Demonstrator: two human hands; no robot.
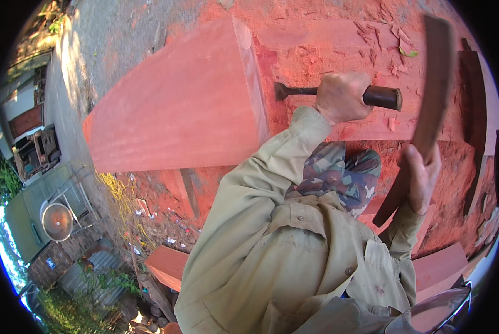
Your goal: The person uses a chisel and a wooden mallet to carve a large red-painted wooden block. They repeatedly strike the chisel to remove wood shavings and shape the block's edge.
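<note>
My left hand (pixel 343 98) is closed around a chisel (pixel 384 98), with the dark handle sticking out to the right of the fist. Its metal blade points left, over the lower face of a big reddish timber (pixel 177 106), close to the raised block's edge. In my right hand (pixel 422 173) is a long, dark, slightly curved wooden club (pixel 436 83). The fingers wrap its lower part, and its upper end stands out beyond the chisel's handle, apart from it. Whether the blade's edge touches the wood I cannot tell.
Wood chips (pixel 397 67) and red dust lie on the timber's right part, beside a small green leaf (pixel 409 53). Smaller wood blocks (pixel 168 267) sit at lower left. Yellow strings (pixel 116 192) litter the ground. A round pan (pixel 57 221) stands on a frame at far left.
</note>
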